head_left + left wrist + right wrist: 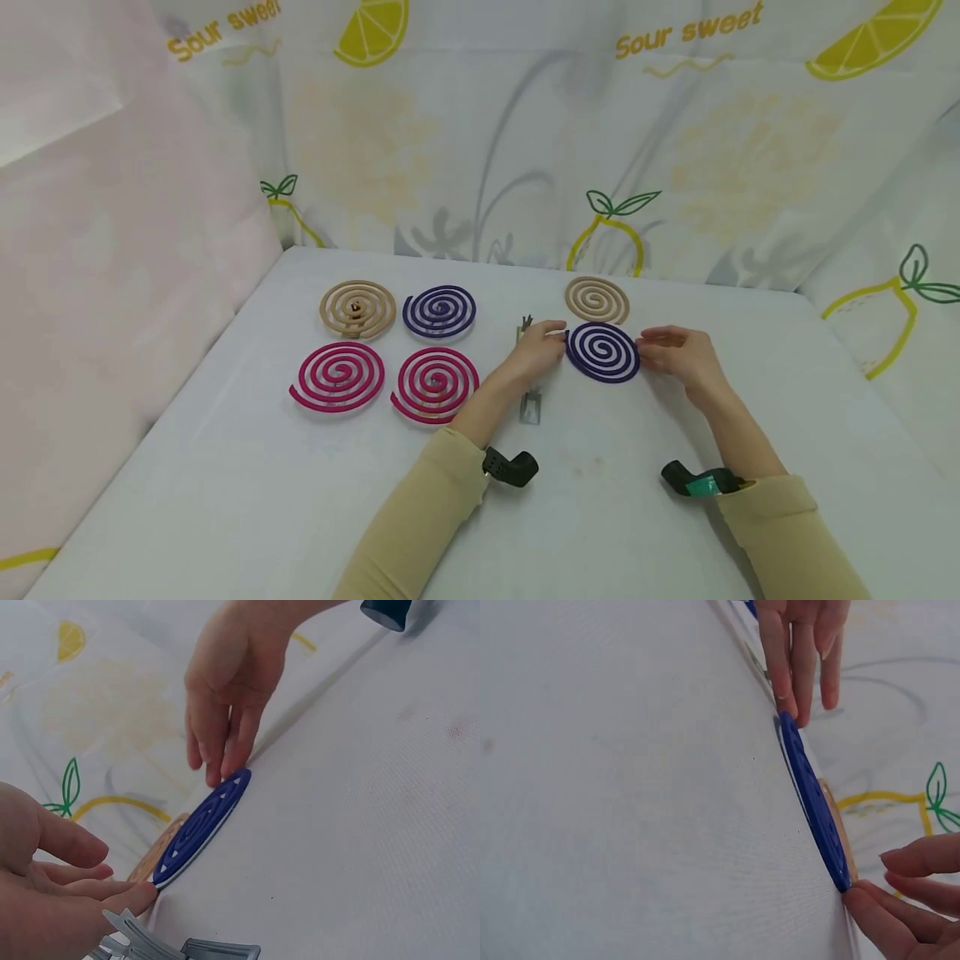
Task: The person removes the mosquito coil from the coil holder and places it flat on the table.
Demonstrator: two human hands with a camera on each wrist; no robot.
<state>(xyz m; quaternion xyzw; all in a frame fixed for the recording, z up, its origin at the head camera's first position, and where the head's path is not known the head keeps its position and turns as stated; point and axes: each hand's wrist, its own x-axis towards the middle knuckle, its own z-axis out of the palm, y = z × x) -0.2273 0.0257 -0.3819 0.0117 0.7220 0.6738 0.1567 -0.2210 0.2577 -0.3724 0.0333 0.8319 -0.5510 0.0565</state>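
Purple coil (pixel 602 352) lies flat on the white table (pixel 225 483), right of centre, between the 2 hands. Left hand (pixel 536 350) touches its left edge with a fingertip (pixel 139 894), fingers extended and relaxed, nothing gripped. Right hand (pixel 678 354) touches the right edge with fingertips (pixel 225 761), fingers straight, pointing down at the rim, nothing gripped either. In the right wrist view the coil shows edge-on, a thin blue-purple disc lying on the cloth, a finger at each end. Tan coil (pixel 597 299) sits just behind the purple coil, rims close or touching, cannot tell which. Metal stand (pixel 530 406) lies on the table just beside the left wrist; another metal piece (pixel 526 325) pokes out behind the left hand. 4 more coils sit well apart on the left: tan one (pixel 357 309) and second purple one (pixel 439 312) in the back row, 2 pink ones (pixel 337 376) (pixel 435 384) in front. Both arms wear beige sleeves (pixel 420 517) with a black wrist camera (pixel 510 467) on each. Lemon-print cloth (pixel 675 167) hangs behind the table.
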